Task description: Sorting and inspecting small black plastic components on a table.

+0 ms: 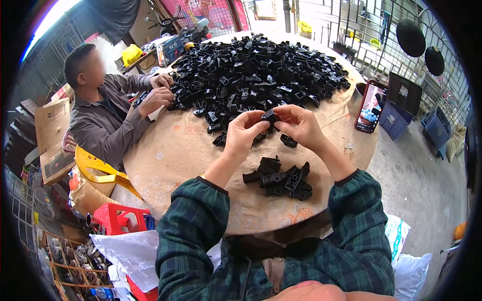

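Between the fingertips of both my hands is a small black plastic part (270,117), held just in front of a big heap of similar parts. My left hand (243,131) pinches it from one side, and my right hand (300,126) grips it from the other. The heap of black plastic parts (256,70) covers the far half of the round table. Below my hands, nearer to me, lies a small pile of black parts (283,178). One loose black part (288,141) rests just under my right hand.
The table (170,165) wears a beige cloth. At the left sits a co-worker (108,110), hands at the heap's edge. A phone (371,106) stands upright at the table's right edge. Blue crates (396,119) are on the floor beyond; a red stool (113,218) is at lower left.
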Available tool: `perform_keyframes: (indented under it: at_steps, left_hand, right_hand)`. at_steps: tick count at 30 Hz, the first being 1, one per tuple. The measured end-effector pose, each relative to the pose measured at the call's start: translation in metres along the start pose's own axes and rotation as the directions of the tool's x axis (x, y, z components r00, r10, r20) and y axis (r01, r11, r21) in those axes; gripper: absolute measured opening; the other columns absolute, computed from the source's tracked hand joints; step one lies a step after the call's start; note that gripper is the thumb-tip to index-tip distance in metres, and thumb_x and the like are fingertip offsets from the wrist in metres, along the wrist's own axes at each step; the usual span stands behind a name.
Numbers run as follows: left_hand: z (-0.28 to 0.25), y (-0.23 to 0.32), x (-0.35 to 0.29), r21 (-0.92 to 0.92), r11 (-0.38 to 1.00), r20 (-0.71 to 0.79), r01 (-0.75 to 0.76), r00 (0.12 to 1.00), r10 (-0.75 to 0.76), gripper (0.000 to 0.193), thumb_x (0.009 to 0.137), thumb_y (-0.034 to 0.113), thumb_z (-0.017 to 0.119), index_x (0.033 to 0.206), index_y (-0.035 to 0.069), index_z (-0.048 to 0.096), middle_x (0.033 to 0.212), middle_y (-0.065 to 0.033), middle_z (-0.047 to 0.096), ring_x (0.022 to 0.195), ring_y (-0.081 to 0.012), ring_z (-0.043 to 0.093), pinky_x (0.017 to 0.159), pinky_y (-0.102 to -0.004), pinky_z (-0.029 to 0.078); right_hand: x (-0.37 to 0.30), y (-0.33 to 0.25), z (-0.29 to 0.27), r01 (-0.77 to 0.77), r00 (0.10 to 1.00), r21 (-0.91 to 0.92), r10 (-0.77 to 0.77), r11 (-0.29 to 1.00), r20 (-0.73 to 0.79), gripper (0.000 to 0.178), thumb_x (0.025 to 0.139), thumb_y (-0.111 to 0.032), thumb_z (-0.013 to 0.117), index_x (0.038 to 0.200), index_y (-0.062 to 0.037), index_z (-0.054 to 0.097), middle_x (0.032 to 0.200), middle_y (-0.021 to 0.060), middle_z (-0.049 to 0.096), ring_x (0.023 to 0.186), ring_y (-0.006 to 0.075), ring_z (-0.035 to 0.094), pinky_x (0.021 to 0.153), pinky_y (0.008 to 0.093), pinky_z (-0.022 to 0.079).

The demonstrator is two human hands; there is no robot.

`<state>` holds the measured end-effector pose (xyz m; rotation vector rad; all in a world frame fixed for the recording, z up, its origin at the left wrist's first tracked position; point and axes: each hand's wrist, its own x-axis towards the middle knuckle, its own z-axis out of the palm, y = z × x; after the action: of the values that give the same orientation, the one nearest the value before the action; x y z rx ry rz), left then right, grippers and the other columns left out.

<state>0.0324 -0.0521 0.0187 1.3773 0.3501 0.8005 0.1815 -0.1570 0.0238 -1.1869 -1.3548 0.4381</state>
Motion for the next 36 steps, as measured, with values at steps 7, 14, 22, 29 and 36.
perform_keyframes:
  at_steps: [7, 14, 22, 29, 36]
  left_hand:
    - [0.003, 0.0, -0.003, 0.156, 0.983, -0.029, -0.094, 0.995, 0.099, 0.026, 0.078, -0.001, 0.066, 0.102, -0.002, 0.058, 0.091, -0.0068, 0.064, 0.079, -0.0094, 0.061, 0.071, -0.0212, 0.049]
    - [0.025, 0.003, -0.019, -0.075, 0.995, -0.153, -0.066, 0.987, 0.054, 0.032, 0.082, 0.006, 0.065, 0.109, -0.005, 0.054, 0.094, -0.007, 0.063, 0.08, -0.0099, 0.06, 0.069, -0.0195, 0.048]
    - [0.02, 0.014, -0.023, -0.236, 0.972, -0.156, 0.018, 0.986, -0.057, 0.027, 0.085, 0.007, 0.062, 0.109, -0.004, 0.054, 0.095, -0.0092, 0.063, 0.083, -0.0103, 0.06, 0.07, -0.0207, 0.05]
    - [0.0, 0.034, -0.01, 0.444, 0.884, 0.08, -0.147, 0.989, 0.124, 0.023, 0.082, 0.008, 0.064, 0.101, -0.002, 0.061, 0.086, -0.0052, 0.065, 0.074, -0.0075, 0.058, 0.063, -0.0209, 0.047]
    - [-0.02, 0.028, -0.015, 0.796, 0.552, 0.474, -0.248, 0.823, -0.312, 0.02, 0.077, 0.018, 0.067, 0.088, 0.001, 0.067, 0.075, -0.0113, 0.065, 0.067, -0.0167, 0.06, 0.063, -0.0271, 0.047]
  right_hand:
    - [-0.003, -0.008, 0.005, 0.092, 0.993, -0.125, -0.099, 0.988, -0.058, 0.03, 0.076, -0.002, 0.066, 0.105, 0.0005, 0.062, 0.092, 0.0089, 0.066, 0.078, 0.0111, 0.061, 0.07, 0.0241, 0.05]
    - [-0.01, -0.012, 0.019, 0.265, 0.931, -0.436, -0.347, 0.86, -0.118, 0.032, 0.071, 0.0, 0.07, 0.102, -0.0019, 0.06, 0.088, 0.011, 0.063, 0.078, 0.0205, 0.064, 0.07, 0.0287, 0.051]
    - [-0.013, -0.024, 0.029, 0.324, 0.892, -0.558, -0.443, 0.764, -0.088, 0.04, 0.065, -0.005, 0.074, 0.102, -0.0055, 0.058, 0.091, 0.0095, 0.063, 0.082, 0.0268, 0.061, 0.069, 0.0335, 0.049]
    - [0.005, -0.006, -0.015, -0.16, 0.977, 0.12, 0.175, 0.98, -0.122, 0.036, 0.073, -0.016, 0.074, 0.102, -0.001, 0.059, 0.087, 0.0044, 0.063, 0.078, 0.0118, 0.059, 0.067, 0.0238, 0.048]
    - [-0.001, -0.012, -0.031, -0.01, 0.939, -0.611, 0.218, 0.792, 0.268, 0.04, 0.069, -0.036, 0.074, 0.091, -0.0037, 0.065, 0.074, 0.0072, 0.064, 0.067, 0.0158, 0.062, 0.058, 0.0279, 0.048]
